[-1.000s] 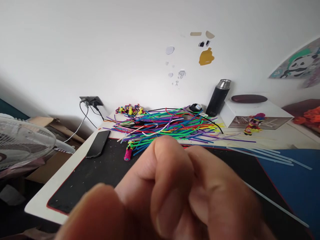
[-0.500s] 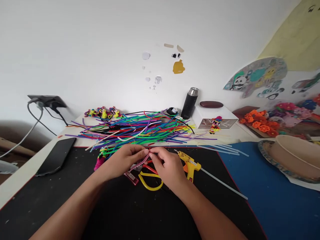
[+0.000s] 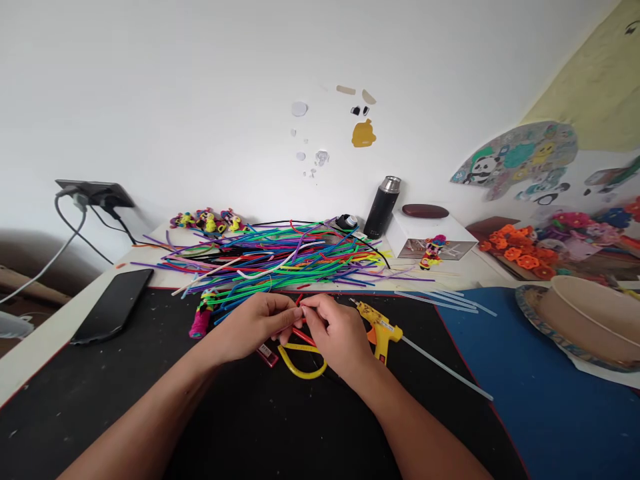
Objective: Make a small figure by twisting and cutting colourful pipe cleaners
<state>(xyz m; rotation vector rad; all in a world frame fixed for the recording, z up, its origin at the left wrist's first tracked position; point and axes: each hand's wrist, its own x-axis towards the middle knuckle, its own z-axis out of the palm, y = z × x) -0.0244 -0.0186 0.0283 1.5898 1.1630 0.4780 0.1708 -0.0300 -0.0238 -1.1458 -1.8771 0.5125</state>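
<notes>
Left grip (image 3: 260,325) and right grip (image 3: 340,333) meet above the middle of the work area, each with thumb and fingertips together; any piece clamped between them is too small and too well hidden to identify. Both forearms enter from the near edge. Beneath them, the white worktop (image 3: 55,340) carries a black mat (image 3: 240,420) with a red border, adjoined on the right by a blue mat (image 3: 525,387). Behind the hands, a broad pile of coloured stems (image 3: 280,260) lies spread sideways, its near strands reaching the edge of the black mat. Right of the pile stands a white box (image 3: 425,227), with a black flask (image 3: 383,212) upright at its left side. On the far left, a black phone (image 3: 113,307) lies flat, partly on the black mat. Just beside the right grip, a yellow glue gun (image 3: 376,320) rests on the black mat, a translucent stick (image 3: 447,367) extending from its rear. Below the fingertips, partly covered by the hands, lies a yellow looped handle (image 3: 303,372) next to a red part. Left of the left grip lies a pink-based figure (image 3: 200,323). Smallest is a red case (image 3: 269,355), partly hidden, just below the left grip.
</notes>
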